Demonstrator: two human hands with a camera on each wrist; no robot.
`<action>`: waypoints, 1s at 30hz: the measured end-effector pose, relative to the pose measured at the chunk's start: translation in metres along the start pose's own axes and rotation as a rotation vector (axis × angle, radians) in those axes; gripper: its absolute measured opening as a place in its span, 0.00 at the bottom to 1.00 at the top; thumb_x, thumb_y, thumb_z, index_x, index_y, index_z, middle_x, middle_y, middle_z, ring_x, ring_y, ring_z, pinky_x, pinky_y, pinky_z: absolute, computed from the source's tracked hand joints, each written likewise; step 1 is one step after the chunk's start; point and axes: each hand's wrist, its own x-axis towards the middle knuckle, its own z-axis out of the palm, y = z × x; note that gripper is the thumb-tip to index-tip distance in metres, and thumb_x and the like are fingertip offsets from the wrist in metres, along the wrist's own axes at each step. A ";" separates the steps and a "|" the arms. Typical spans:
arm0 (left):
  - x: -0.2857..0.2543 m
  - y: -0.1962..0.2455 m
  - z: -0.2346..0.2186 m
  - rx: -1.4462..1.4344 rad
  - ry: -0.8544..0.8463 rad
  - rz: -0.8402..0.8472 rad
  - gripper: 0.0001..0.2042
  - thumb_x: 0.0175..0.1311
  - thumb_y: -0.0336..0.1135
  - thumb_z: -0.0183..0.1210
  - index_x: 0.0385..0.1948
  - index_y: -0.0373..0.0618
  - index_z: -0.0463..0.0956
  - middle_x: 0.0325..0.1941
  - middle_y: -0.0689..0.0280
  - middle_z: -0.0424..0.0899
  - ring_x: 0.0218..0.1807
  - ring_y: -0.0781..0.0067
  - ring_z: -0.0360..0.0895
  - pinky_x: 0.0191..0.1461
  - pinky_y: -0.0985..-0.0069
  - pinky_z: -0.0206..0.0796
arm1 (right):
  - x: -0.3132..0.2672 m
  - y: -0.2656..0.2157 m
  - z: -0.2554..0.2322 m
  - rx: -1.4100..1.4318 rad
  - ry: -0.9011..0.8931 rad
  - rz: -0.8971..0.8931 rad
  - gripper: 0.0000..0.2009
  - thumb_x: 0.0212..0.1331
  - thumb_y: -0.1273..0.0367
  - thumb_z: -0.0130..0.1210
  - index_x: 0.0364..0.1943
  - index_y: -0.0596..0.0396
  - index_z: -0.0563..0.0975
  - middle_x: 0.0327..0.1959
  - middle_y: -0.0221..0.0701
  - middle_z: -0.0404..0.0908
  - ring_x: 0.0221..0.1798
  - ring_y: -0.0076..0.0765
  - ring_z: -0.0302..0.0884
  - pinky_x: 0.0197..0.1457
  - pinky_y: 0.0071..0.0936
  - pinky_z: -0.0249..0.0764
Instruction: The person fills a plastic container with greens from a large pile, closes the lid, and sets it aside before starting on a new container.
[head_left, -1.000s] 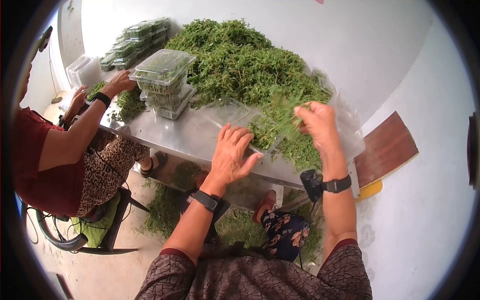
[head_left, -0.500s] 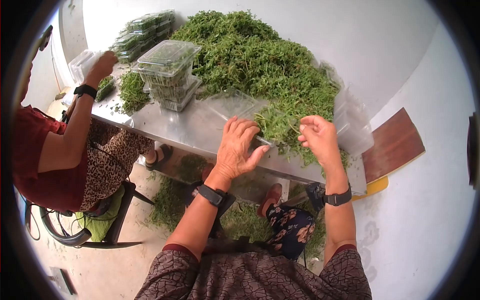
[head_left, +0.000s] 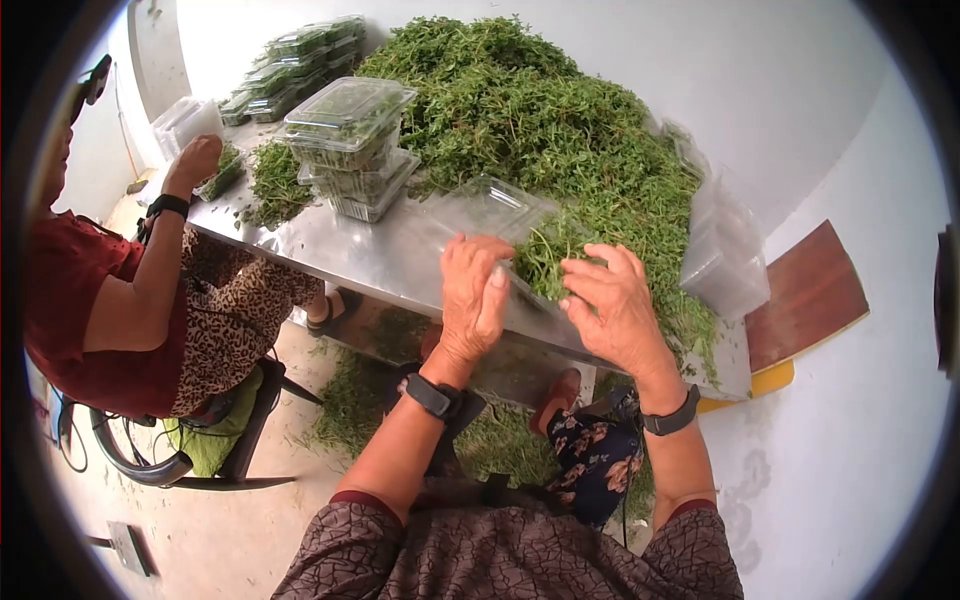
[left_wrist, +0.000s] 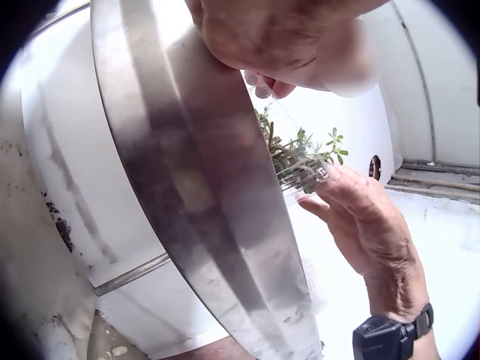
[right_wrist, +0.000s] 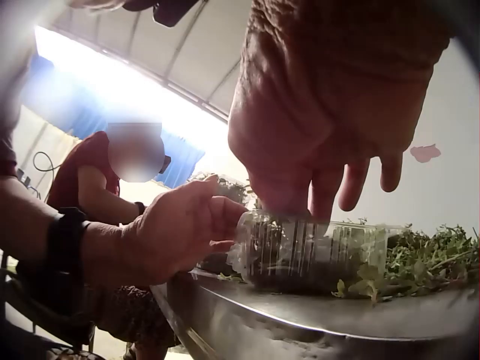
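A clear plastic clamshell box (right_wrist: 281, 259) with leafy green sprigs in it stands at the table's near edge. Its lid (head_left: 495, 205) lies folded open on the far side. My left hand (head_left: 473, 295) is at the box's left end, fingers bent against it and the thumb raised apart. From above, my right hand (head_left: 615, 308) presses its spread fingers down onto the sprigs (head_left: 548, 255); in the right wrist view its fingertips are partly hidden behind the box wall. Loose greens surround the box's right side.
A large heap of greens (head_left: 530, 110) covers the table's back. Filled boxes (head_left: 345, 125) are stacked left of it, and nested clear boxes (head_left: 725, 245) stand at the right. Another person (head_left: 120, 300) sits at the left, working with greens. The metal table edge (head_left: 380, 285) runs in front.
My right hand let go of a pinch of greens and came down onto the box, moving left. My left thumb lifted from the box's near edge. The other person's hand moved lower.
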 end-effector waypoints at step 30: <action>0.002 0.008 -0.001 0.146 -0.375 0.180 0.15 0.54 0.46 0.61 0.34 0.43 0.79 0.38 0.63 0.81 0.45 0.59 0.74 0.67 0.56 0.53 | 0.039 0.034 0.027 0.084 -0.236 0.098 0.13 0.65 0.61 0.48 0.39 0.52 0.81 0.41 0.36 0.82 0.58 0.44 0.70 0.65 0.45 0.57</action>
